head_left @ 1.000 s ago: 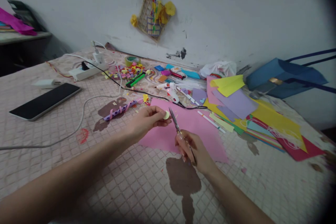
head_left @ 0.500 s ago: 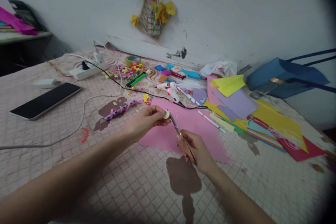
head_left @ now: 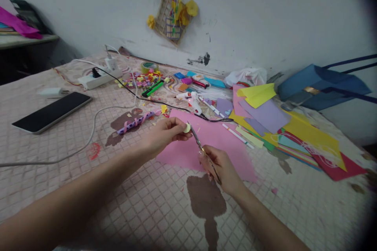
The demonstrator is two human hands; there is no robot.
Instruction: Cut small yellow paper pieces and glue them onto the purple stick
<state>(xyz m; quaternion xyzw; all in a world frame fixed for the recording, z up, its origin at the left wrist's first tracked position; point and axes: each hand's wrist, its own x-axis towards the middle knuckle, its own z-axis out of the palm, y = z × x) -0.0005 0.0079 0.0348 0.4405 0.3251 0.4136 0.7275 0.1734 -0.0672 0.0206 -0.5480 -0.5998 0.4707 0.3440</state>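
Between the thumb and fingers of my left hand (head_left: 173, 130) is a small pale yellow piece of paper (head_left: 187, 128) with a rounded edge. My right hand (head_left: 219, 166) grips a pair of scissors (head_left: 198, 140), blades pointing up and to the left. The blade tips are right beside the yellow piece; whether they touch it I cannot tell. Under both hands lies a pink sheet of paper (head_left: 232, 153). Left of it rests a purple rolled tube (head_left: 135, 122) wound with a pink strip.
Behind the pink sheet lie a white glue gun (head_left: 194, 106), its black cord, a green cutter knife (head_left: 152, 88) and small paper cut-outs (head_left: 144, 79). Coloured sheets (head_left: 265, 115) pile up at right, near a blue bag (head_left: 316, 86). A phone (head_left: 53, 112) and power strip (head_left: 98, 79) lie left.
Hardly anything differs. Both hands, the scissors and the yellow piece stay in nearly the same place; the view shifts very slightly.
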